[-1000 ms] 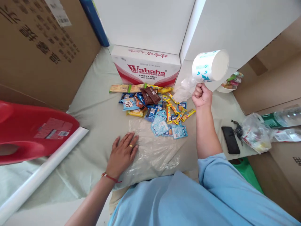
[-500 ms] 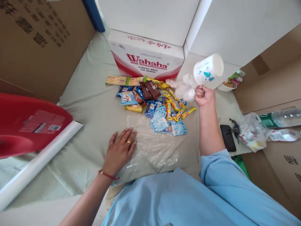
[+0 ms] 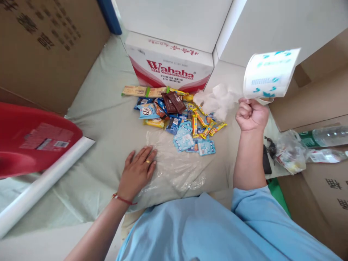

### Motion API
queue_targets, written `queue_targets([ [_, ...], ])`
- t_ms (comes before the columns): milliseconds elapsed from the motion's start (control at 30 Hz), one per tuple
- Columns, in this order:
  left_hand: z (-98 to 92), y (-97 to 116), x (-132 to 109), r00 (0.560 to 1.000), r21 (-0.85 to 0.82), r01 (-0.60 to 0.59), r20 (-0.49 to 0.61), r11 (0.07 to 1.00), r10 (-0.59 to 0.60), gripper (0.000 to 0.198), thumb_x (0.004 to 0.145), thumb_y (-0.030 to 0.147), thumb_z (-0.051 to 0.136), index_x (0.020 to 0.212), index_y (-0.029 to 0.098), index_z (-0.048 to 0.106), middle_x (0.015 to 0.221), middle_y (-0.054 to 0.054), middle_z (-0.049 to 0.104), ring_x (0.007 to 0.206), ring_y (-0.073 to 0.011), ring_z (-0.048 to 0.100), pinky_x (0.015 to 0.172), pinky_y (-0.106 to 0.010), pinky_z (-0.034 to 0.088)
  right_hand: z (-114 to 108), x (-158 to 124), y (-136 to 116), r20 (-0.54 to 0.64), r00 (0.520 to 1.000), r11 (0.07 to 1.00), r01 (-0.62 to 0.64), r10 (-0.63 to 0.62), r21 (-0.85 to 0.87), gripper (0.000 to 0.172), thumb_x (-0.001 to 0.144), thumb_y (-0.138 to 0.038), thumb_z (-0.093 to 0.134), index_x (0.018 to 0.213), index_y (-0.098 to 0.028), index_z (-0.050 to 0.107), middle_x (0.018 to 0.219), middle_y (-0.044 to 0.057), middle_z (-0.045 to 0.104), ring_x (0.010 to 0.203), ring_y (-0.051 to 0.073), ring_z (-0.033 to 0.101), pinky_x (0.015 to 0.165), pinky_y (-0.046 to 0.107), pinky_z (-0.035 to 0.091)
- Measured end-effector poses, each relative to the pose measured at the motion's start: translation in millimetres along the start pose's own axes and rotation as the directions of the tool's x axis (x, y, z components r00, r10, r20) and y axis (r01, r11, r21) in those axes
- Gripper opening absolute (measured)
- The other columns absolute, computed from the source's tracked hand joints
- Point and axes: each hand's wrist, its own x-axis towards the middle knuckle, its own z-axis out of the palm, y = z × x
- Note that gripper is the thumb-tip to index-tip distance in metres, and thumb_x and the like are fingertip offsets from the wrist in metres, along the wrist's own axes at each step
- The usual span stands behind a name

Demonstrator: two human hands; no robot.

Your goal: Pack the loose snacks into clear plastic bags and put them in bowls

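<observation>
While gripping the paper cup [image 3: 270, 74] by its edge in a curled right hand [image 3: 252, 114], up beside the snacks [image 3: 174, 123], and resting a flat, empty left hand [image 3: 137, 170], could drop it through so lopsided a hold.

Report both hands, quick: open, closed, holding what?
Left hand: open, palm down, holding nothing, by the clear plastic.
Right hand: closed, holding the paper cup up in the air.
</observation>
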Motion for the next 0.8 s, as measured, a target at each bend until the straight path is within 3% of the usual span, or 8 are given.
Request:
queue_targets([
  [100, 0.9, -1, 0, 1.000, -0.005, 0.002, -0.012, 1.000, -0.002, 0.050, 0.106, 0.036, 0.040, 0.150, 0.019, 0.058, 0.159, -0.015, 0.055, 0.149, -0.0320, 0.050, 0.126, -0.057, 0.026, -15, -21, 3, 0.160, 0.978, 0.991, 0.124, -0.131, 0.051, 0.021, 0.084, -0.013, 0.064, 0.077, -0.024, 0.048, 0.068, -0.008, 0.045, 0.044, 0.006, 0.014, 0.032, 0.015, 0.020],
  [200, 1.8, -3, 1, 1.000, -0.004, -0.016, -0.015, 1.000, 0.016, 0.050, 0.107, 0.037, 0.038, 0.149, 0.019, 0.058, 0.158, -0.016, 0.056, 0.148, -0.0329, 0.052, 0.126, -0.057, 0.026, -32, -43, 14, 0.204, 0.937, 0.956, 0.258, -0.283, 0.140, 0.021, 0.081, -0.024, 0.075, 0.078, -0.027, 0.054, 0.067, -0.007, 0.048, 0.046, 0.009, 0.011, 0.030, 0.018, 0.017],
  [267, 2.4, -4, 1, 0.999, 0.003, -0.025, -0.021, 1.000, 0.025, 0.051, 0.107, 0.037, 0.037, 0.149, 0.019, 0.058, 0.157, -0.016, 0.057, 0.147, -0.0341, 0.052, 0.126, -0.058, 0.027, -44, -60, 19, 0.158, 0.929, 0.940, 0.314, -0.334, 0.135, 0.024, 0.084, -0.032, 0.075, 0.076, -0.028, 0.054, 0.072, -0.006, 0.055, 0.047, 0.010, 0.009, 0.029, 0.020, 0.012],
  [367, 2.8, -5, 1, 0.999, 0.011, -0.037, -0.030, 0.999, 0.037, 0.053, 0.106, 0.037, 0.036, 0.152, 0.018, 0.055, 0.157, -0.018, 0.057, 0.146, -0.0362, 0.052, 0.125, -0.060, 0.028, -66, -86, 15, 0.034, 0.941, 0.941, 0.338, -0.337, -0.034, 0.028, 0.083, -0.042, 0.076, 0.075, -0.027, 0.053, 0.083, -0.004, 0.063, 0.046, 0.008, 0.009, 0.031, 0.020, 0.007],
  [500, 3.0, -5, 1, 0.998, 0.024, -0.040, -0.042, 0.999, 0.041, 0.060, 0.106, 0.040, 0.035, 0.165, 0.029, 0.035, 0.159, -0.015, 0.056, 0.144, -0.0371, 0.056, 0.124, -0.062, 0.031, -105, -118, -8, -0.157, 0.946, 0.890, 0.200, -0.284, -0.410, 0.037, 0.078, -0.064, 0.074, 0.084, -0.030, 0.061, 0.079, -0.002, 0.063, 0.049, 0.011, 0.038, 0.039, 0.021, 0.027],
  [633, 6.9, -13, 0, 0.998, 0.025, -0.053, -0.019, 0.998, 0.053, 0.067, 0.104, 0.039, 0.037, 0.169, 0.031, 0.023, 0.161, -0.017, 0.052, 0.143, -0.0406, 0.055, 0.123, -0.066, 0.031, -140, -139, -40, -0.242, 0.915, 0.772, 0.107, -0.323, -0.627, 0.035, 0.069, -0.049, 0.088, 0.088, -0.028, 0.068, 0.071, -0.003, 0.058, 0.057, 0.012, 0.050, 0.048, 0.024, 0.041],
  [700, 10.7, -18, -1, 0.998, 0.003, -0.060, 0.001, 0.998, 0.060, 0.071, 0.102, 0.039, 0.041, 0.170, 0.033, 0.021, 0.166, -0.014, 0.047, 0.143, -0.0423, 0.055, 0.122, -0.068, 0.031, -153, -133, -62, -0.228, 0.874, 0.707, 0.169, -0.430, -0.687, 0.035, 0.066, -0.041, 0.091, 0.089, -0.027, 0.069, 0.074, -0.004, 0.061, 0.060, 0.012, 0.056, 0.055, 0.026, 0.048],
  [800, 15.7, -22, 0, 1.000, -0.061, -0.024, -0.006, 0.998, 0.023, 0.076, 0.097, 0.046, 0.044, 0.168, 0.049, 0.015, 0.174, 0.007, 0.028, 0.142, -0.0439, 0.055, 0.122, -0.071, 0.031, -167, -85, -113, -0.144, 0.695, 0.462, 0.295, -0.705, -0.836, 0.023, 0.078, -0.035, 0.084, 0.089, -0.026, 0.066, 0.077, -0.002, 0.063, 0.065, 0.014, 0.062, 0.065, 0.030, 0.052],
])
